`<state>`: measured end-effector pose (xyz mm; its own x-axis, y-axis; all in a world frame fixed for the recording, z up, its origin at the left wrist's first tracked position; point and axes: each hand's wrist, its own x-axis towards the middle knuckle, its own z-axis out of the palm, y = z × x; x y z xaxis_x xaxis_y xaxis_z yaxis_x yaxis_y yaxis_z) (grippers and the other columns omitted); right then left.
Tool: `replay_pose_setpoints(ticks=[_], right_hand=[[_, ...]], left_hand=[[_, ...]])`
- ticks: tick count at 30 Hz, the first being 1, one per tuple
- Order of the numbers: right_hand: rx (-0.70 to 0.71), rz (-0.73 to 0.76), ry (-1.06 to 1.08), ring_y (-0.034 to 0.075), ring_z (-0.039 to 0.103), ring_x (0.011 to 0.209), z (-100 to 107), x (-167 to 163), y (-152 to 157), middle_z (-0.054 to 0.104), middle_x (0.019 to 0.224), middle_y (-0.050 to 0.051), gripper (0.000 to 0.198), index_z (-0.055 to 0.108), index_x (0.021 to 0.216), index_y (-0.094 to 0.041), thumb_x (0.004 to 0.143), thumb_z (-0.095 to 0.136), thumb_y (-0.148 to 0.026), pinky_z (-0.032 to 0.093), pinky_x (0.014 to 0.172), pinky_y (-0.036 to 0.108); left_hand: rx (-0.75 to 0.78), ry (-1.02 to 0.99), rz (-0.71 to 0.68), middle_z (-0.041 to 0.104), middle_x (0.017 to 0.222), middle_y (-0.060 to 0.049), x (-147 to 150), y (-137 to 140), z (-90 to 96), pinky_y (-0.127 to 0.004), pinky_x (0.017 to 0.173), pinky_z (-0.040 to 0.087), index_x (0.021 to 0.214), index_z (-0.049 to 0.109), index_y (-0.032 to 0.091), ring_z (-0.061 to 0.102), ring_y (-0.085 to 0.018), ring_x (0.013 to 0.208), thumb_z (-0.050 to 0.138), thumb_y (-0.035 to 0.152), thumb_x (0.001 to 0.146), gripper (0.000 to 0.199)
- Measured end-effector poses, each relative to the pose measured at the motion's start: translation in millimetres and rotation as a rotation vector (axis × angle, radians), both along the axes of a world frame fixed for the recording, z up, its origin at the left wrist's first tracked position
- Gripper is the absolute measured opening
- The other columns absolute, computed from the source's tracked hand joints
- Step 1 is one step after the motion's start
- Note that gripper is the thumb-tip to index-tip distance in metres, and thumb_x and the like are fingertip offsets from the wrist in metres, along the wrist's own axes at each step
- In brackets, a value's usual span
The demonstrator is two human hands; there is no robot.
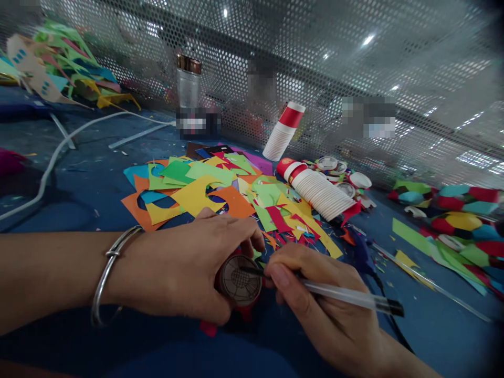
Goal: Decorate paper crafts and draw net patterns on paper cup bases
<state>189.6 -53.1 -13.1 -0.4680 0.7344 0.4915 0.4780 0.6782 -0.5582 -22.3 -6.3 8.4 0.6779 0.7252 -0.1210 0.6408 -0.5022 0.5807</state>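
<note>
Between left hand (pixel 185 270) and right hand (pixel 326 317), cup: one, with its round end (pixel 242 286) facing up, bearing a drawn grid ringed by larger outlines; whether it rests on the table (pixel 157 346) or is lifted, I cannot tell.
Cup's handling: probably light, thin card; firm at the rim, softer in the wall, so a hard squeeze could dent it. Best held round the side near the rim, leaving the face free.
Left fingers: curled round the cup's far side, thumb on its near side, holding it.
Right fingers: pinched narrow on one pen (pixel 338 295), dark tip on or just over the cup's face.
Bracelet (pixel 112 253): one, left of the cup, on the left wrist.
Scraps (pixel 199 194): just beyond the cup, many colours, overlapping, too many to count.
Stacks: two of cups, beyond the cup and to its right; one lying (pixel 318 191), one upright but tilted (pixel 280 137).
Cut ends (pixel 360 180): at least four, past the lying stack as seen from the cup.
Rod (pixel 429 282): one, clear, right of the cup.
Patchwork pieces (pixel 460 220): several, far right of the cup, count unclear.
Bottle (pixel 189 86): one, well beyond the cup, leftward.
Cable (pixel 82 127): one pale length, far left of the cup.
</note>
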Motion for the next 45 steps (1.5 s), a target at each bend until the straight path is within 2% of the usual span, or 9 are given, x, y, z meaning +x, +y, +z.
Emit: replay_pose_setpoints(ticks=[8,17,21,27,33,38,45], right_hand=[[0.009,-0.020,-0.024,0.008,0.055,0.057,-4.1,-0.3,1.5,0.061,0.068,-0.003,0.014,0.064,0.091,-0.019,0.100,0.055,-0.014,0.043,0.052,0.024],[0.028,-0.009,-0.002,0.008,0.056,0.059,-3.4,-2.4,4.3,0.063,0.069,-0.002,0.013,0.065,0.092,-0.017,0.099,0.056,-0.013,0.044,0.053,0.022],[0.011,0.013,0.004,0.008,0.054,0.057,-0.5,-1.7,0.9,0.061,0.068,-0.002,0.015,0.065,0.089,-0.017,0.099,0.055,-0.012,0.043,0.052,0.022],[0.020,0.022,-0.010,0.009,0.054,0.056,0.4,-0.6,0.4,0.062,0.068,-0.001,0.016,0.064,0.088,-0.017,0.098,0.053,-0.011,0.043,0.051,0.024],[0.035,0.019,0.009,0.009,0.055,0.060,-3.4,-4.2,3.6,0.063,0.070,-0.001,0.016,0.065,0.088,-0.016,0.098,0.055,-0.010,0.043,0.053,0.023],[0.028,0.033,0.031,0.008,0.055,0.062,-3.5,-4.2,4.6,0.063,0.072,-0.001,0.013,0.065,0.089,-0.016,0.098,0.057,-0.012,0.043,0.054,0.023],[-0.017,0.006,0.033,0.007,0.053,0.056,0.0,-0.7,0.2,0.061,0.067,-0.003,0.014,0.066,0.090,-0.016,0.099,0.055,-0.012,0.042,0.051,0.022]], left_hand=[[-0.008,-0.012,-0.015,0.067,0.101,0.002,-0.2,1.0,0.5,-0.037,0.081,0.046,0.108,0.060,0.028,0.061,-0.026,0.098,0.079,0.015,0.057,0.056],[-0.053,-0.047,-0.108,0.068,0.108,-0.001,-4.6,7.5,2.5,-0.039,0.086,0.047,0.114,0.059,0.025,0.063,-0.027,0.101,0.078,0.021,0.063,0.054],[-0.066,-0.008,-0.095,0.068,0.108,-0.001,-4.7,7.1,4.2,-0.037,0.082,0.048,0.114,0.059,0.027,0.062,-0.028,0.103,0.078,0.021,0.061,0.057],[-0.076,-0.018,-0.082,0.066,0.115,-0.002,-5.5,6.4,2.7,-0.039,0.086,0.049,0.117,0.059,0.028,0.061,-0.030,0.109,0.080,0.022,0.059,0.062],[-0.044,-0.053,-0.083,0.068,0.106,0.000,-4.3,5.1,0.5,-0.036,0.082,0.047,0.113,0.060,0.027,0.062,-0.026,0.100,0.078,0.017,0.059,0.057],[-0.012,-0.018,-0.003,0.067,0.106,0.001,-1.4,2.0,-3.5,-0.037,0.081,0.046,0.113,0.061,0.030,0.061,-0.028,0.100,0.079,0.017,0.056,0.061],[-0.009,-0.025,0.005,0.068,0.108,0.000,0.0,0.1,-2.1,-0.036,0.080,0.048,0.114,0.061,0.030,0.061,-0.029,0.103,0.082,0.016,0.055,0.065]])
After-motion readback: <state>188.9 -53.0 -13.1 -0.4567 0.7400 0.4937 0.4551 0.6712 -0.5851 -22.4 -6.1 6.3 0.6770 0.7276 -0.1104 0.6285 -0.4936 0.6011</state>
